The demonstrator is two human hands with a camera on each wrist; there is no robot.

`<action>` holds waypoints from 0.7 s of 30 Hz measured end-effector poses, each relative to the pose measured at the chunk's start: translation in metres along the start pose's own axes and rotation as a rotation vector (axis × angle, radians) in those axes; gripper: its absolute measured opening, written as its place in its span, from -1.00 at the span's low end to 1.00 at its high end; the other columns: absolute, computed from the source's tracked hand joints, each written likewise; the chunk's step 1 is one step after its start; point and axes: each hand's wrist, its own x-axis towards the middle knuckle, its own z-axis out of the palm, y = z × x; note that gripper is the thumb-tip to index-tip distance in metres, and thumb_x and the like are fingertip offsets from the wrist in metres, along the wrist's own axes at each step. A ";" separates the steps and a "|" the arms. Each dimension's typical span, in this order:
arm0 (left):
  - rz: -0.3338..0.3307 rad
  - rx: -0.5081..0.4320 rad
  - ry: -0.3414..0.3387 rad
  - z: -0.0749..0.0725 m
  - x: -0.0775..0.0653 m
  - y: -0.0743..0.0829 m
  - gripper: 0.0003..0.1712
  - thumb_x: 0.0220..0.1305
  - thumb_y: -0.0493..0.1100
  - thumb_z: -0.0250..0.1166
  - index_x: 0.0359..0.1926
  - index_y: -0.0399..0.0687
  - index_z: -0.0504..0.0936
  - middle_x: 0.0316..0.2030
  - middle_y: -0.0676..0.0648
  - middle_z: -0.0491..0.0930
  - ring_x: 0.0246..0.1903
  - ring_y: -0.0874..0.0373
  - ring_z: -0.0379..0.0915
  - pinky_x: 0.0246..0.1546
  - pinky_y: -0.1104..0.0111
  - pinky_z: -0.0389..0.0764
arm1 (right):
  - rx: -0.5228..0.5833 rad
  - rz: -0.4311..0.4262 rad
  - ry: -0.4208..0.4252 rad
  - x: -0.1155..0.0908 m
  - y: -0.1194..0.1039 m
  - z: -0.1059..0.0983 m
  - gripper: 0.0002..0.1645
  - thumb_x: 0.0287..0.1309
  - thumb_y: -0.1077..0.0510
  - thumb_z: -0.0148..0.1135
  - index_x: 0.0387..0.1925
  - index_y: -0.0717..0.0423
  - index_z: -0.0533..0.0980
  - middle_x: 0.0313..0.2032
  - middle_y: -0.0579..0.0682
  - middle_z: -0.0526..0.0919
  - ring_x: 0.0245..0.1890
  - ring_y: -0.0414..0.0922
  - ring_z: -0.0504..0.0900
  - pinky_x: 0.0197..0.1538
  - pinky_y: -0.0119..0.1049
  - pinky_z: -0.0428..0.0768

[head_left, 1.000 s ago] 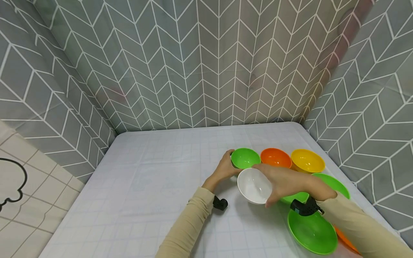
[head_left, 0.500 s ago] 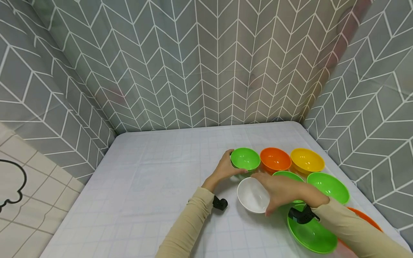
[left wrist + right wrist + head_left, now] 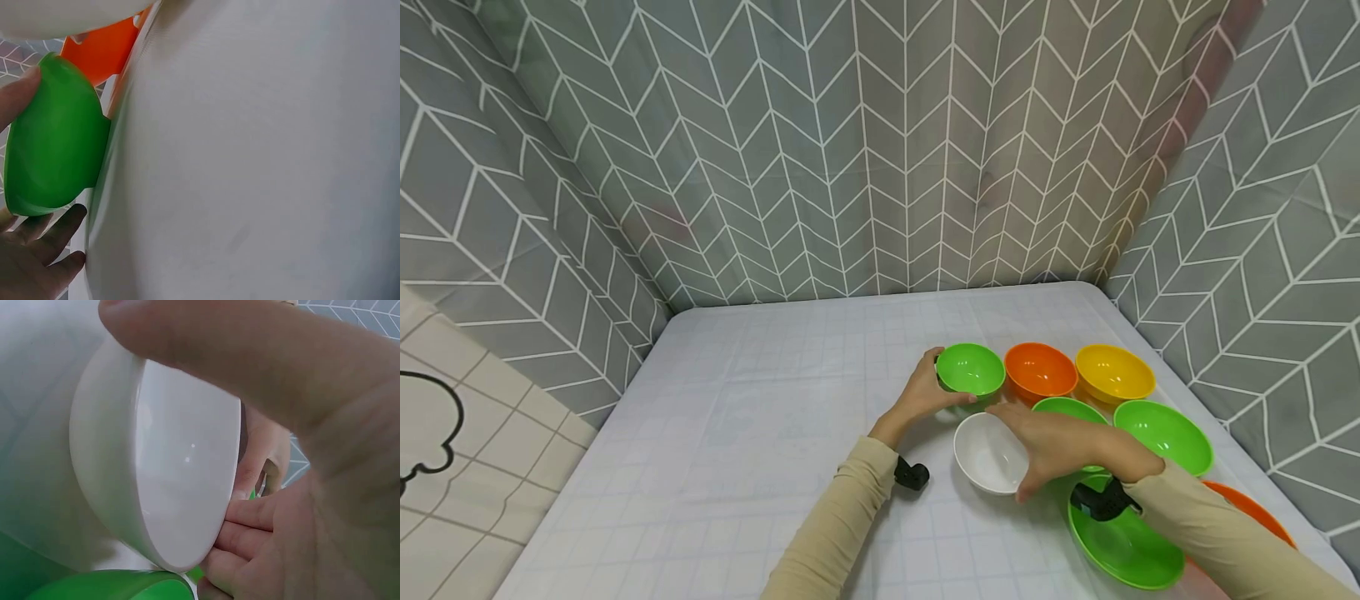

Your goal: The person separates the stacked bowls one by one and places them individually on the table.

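Observation:
Toward the back of the table, my left hand [image 3: 923, 392] grips a small green bowl [image 3: 970, 368] from its left side. In the left wrist view the thumb lies on one edge of that green bowl [image 3: 59, 137] and the fingers curve round the opposite edge. Just in front of it, my right hand [image 3: 1060, 437] holds a white bowl [image 3: 988, 454] by its right side. The right wrist view shows the white bowl [image 3: 181, 456] with the thumb over its near rim and the fingers along the far rim.
To the right of the held green bowl stand an orange bowl [image 3: 1040, 371] and a yellow bowl [image 3: 1114, 372]. Nearer are more green bowls [image 3: 1163, 435], one large [image 3: 1123, 546], partly under the right arm. An orange piece [image 3: 1251, 510] shows beside the sleeve. A patterned curtain [image 3: 880, 150] backs the table [image 3: 737, 433].
My right hand has brought the white bowl slightly nearer and lower, onto the table area in front of the green bowl. The left hand has stayed on the green bowl.

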 end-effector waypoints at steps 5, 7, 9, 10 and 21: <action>-0.002 0.000 -0.002 -0.002 -0.002 -0.001 0.19 -0.08 0.04 0.57 0.42 -0.28 0.07 0.28 -0.23 0.28 0.25 -0.04 0.26 0.26 0.17 0.29 | -0.014 0.020 -0.022 0.003 -0.001 -0.001 0.37 -0.40 -0.19 0.64 0.31 0.41 0.13 0.25 0.37 0.28 0.17 0.24 0.40 0.12 0.08 0.46; 0.002 0.002 -0.001 -0.003 -0.002 -0.002 0.19 -0.07 0.04 0.56 0.42 -0.29 0.06 0.29 -0.24 0.28 0.26 -0.04 0.26 0.26 0.16 0.28 | -0.020 0.024 -0.028 0.004 -0.002 -0.002 0.40 -0.39 -0.20 0.63 0.33 0.45 0.10 0.30 0.43 0.21 0.25 0.31 0.29 0.15 0.15 0.40; 0.004 0.006 -0.001 -0.004 -0.002 -0.004 0.19 -0.07 0.03 0.56 0.43 -0.30 0.05 0.29 -0.24 0.28 0.26 -0.04 0.26 0.26 0.15 0.27 | -0.024 0.024 -0.034 0.005 -0.002 -0.002 0.42 -0.37 -0.20 0.62 0.34 0.49 0.07 0.32 0.47 0.16 0.28 0.35 0.24 0.17 0.17 0.38; 0.005 0.009 -0.006 -0.005 -0.002 -0.005 0.20 -0.06 0.03 0.56 0.43 -0.30 0.04 0.30 -0.24 0.27 0.27 -0.05 0.25 0.27 0.14 0.27 | -0.024 0.023 -0.033 0.005 -0.003 -0.002 0.43 -0.37 -0.21 0.62 0.34 0.50 0.05 0.32 0.47 0.15 0.28 0.35 0.23 0.18 0.18 0.37; 0.061 0.151 -0.051 -0.031 -0.016 0.005 0.35 -0.09 0.18 0.54 0.50 -0.19 -0.11 0.43 -0.25 0.04 0.39 -0.07 0.00 0.31 0.09 0.18 | -0.107 0.144 0.185 -0.013 -0.016 -0.024 0.28 -0.13 -0.44 0.38 0.37 0.35 0.18 0.32 0.27 0.31 0.28 0.27 0.29 0.22 0.22 0.29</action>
